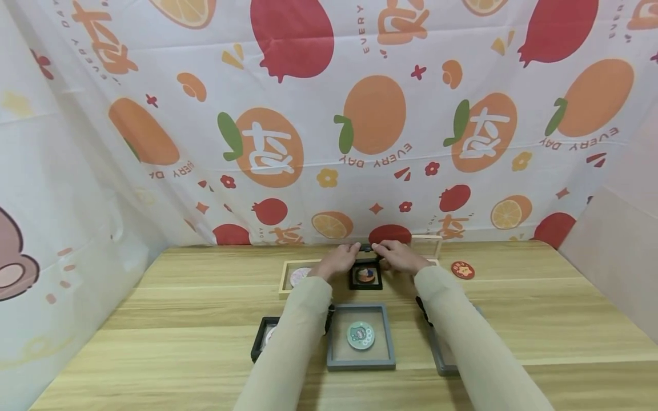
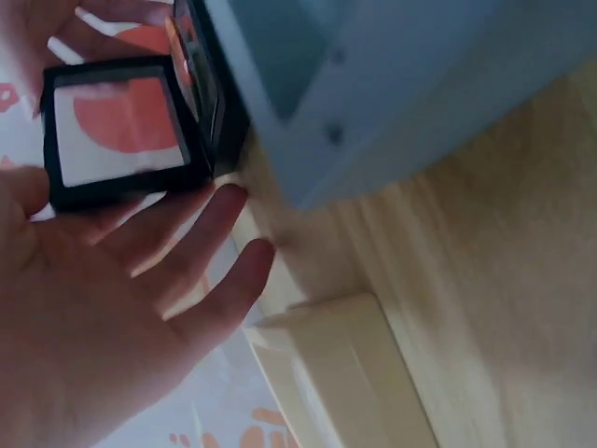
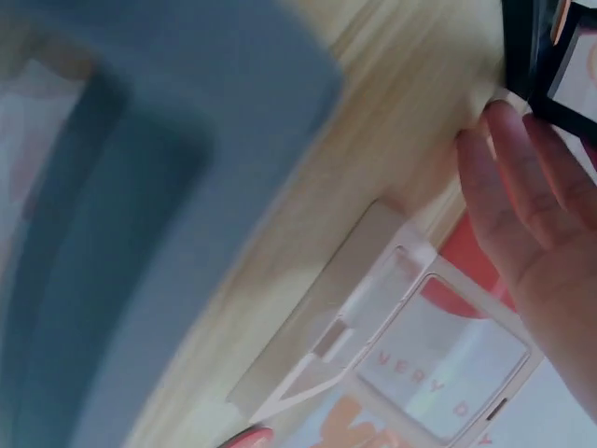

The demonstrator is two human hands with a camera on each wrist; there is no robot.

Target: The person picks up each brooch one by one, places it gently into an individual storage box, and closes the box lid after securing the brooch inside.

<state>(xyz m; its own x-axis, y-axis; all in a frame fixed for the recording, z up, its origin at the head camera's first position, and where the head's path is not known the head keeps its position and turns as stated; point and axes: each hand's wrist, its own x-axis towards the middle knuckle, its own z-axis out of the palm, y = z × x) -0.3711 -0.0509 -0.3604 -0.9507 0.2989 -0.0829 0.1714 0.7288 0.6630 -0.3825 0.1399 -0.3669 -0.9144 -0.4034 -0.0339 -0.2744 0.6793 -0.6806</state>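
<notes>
A small black display case (image 1: pixel 366 286) stands hinged open near the table's back edge, a round dark-and-orange badge (image 1: pixel 365 275) in its base. Its raised lid (image 2: pixel 131 182), a black rim around a clear pane, tilts up against the printed cloth. My left hand (image 1: pixel 336 262) pinches one side of that lid, thumb on the rim and fingers behind. On the opposite side my right hand (image 1: pixel 402 258) holds the lid's edge, its fingers (image 3: pixel 522 163) reaching to the case in the right wrist view. The right thumb's contact is partly hidden.
A light wood case (image 1: pixel 281 282) with a pale badge lies left, a pale opened case (image 3: pixel 373 322) right. Beside it is a red round badge (image 1: pixel 462 270). Nearer are a grey case (image 1: pixel 361 365) with a green badge, another grey case (image 1: pixel 446 365) and a black case (image 1: pixel 259 337).
</notes>
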